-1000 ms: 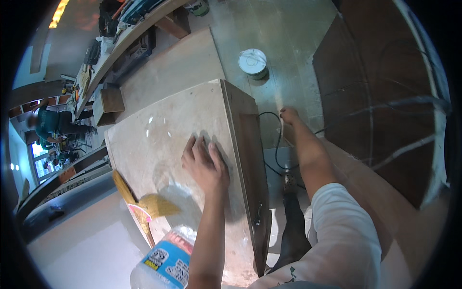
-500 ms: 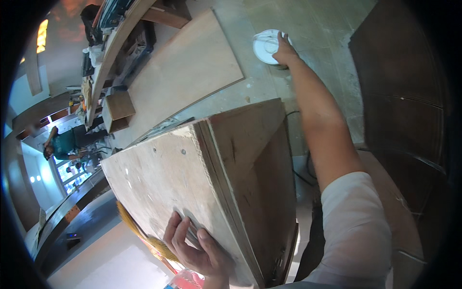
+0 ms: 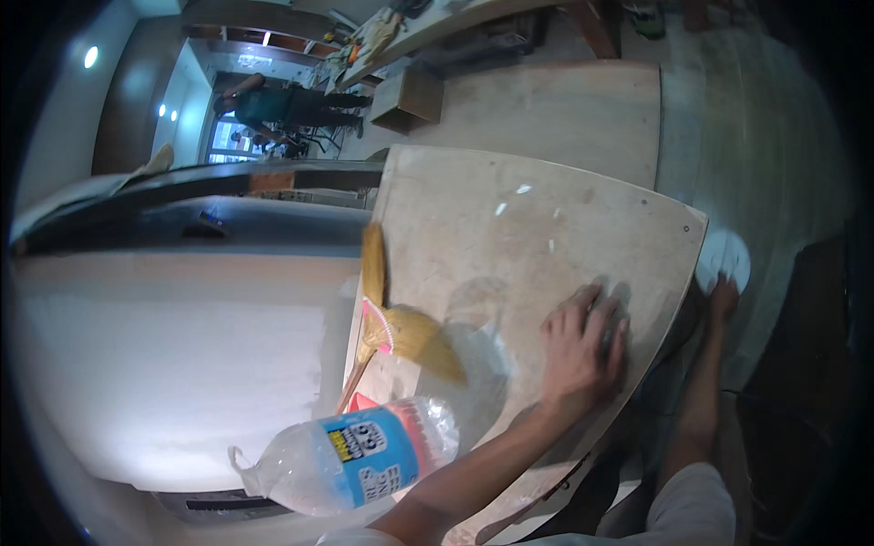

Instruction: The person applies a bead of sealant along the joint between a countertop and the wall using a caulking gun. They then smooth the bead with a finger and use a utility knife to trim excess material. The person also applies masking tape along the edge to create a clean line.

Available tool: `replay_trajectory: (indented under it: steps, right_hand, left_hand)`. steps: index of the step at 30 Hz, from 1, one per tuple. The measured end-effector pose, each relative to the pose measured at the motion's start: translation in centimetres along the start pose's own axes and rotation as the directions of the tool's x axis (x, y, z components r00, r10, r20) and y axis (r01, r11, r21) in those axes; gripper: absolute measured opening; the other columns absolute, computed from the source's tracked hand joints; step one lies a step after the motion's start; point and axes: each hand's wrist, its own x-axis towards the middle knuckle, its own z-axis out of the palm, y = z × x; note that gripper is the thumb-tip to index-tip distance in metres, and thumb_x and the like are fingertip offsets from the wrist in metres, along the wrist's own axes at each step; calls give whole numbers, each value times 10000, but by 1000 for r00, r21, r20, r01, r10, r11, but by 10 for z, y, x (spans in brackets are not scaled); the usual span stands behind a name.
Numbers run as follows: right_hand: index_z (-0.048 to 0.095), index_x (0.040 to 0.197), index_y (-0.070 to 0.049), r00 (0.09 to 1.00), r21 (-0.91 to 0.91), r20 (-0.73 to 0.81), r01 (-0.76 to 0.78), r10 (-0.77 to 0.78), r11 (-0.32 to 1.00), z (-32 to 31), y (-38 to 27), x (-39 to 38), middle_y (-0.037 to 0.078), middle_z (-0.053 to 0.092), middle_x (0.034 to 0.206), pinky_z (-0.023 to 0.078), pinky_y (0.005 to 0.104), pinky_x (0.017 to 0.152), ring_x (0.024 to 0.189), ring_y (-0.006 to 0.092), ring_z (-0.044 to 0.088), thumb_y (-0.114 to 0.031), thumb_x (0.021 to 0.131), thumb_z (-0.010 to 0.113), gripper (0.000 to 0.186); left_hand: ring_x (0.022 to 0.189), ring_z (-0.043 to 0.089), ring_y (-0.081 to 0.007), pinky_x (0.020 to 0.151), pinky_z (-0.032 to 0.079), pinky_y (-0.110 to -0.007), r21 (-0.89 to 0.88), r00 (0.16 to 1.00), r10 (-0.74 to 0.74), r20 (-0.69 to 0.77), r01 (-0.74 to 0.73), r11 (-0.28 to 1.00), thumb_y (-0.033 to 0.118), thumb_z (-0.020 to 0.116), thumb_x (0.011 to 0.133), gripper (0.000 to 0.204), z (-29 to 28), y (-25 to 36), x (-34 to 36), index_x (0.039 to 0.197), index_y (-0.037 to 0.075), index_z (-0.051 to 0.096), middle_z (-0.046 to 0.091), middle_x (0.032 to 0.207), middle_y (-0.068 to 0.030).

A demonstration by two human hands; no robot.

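Note:
My left hand lies palm down on the pale plywood top of a wooden box, fingers slightly apart and nothing held. Beyond the box's right edge, my right arm reaches down toward the floor. My right hand grips the near rim of a round white-lidded tub; its fingers are partly hidden. A hand broom with yellow bristles is at the left part of the top. Nearer to me, beside my left forearm, a large clear plastic bottle with a blue label lies on its side.
A plywood sheet lies on the floor behind the box, next to an open wooden box. A workbench holds tools at the back. Another person stands at the far left. Dark panels stand at the right.
My view has swung to the left, so the bottle and broom now show more fully. My left hand still rests on the plywood, and my right hand stays at the tub.

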Motion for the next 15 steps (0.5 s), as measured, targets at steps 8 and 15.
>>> replay_trajectory:
  steps: [8,15]
  right_hand:
    - [669,1183,47,862,520,247,-503,443,690,-47,29,-336,235,724,1086,588,486,815,934,361,713,-335,1017,645,417]
    - [652,1287,50,762,229,422,-614,491,755,-158,18,-546,239,717,1148,571,443,844,1003,362,707,-396,1012,621,524]
  left_hand:
    - [1293,511,-396,1101,372,-541,-87,999,-5,-40,1,996,158,663,973,376,-12,4,-20,1329,60,593,545,1431,-193]
    - [785,726,-391,678,576,-435,-742,964,255,73,-119,660,188,733,970,163,-122,63,-258,1037,40,718,714,895,-199]
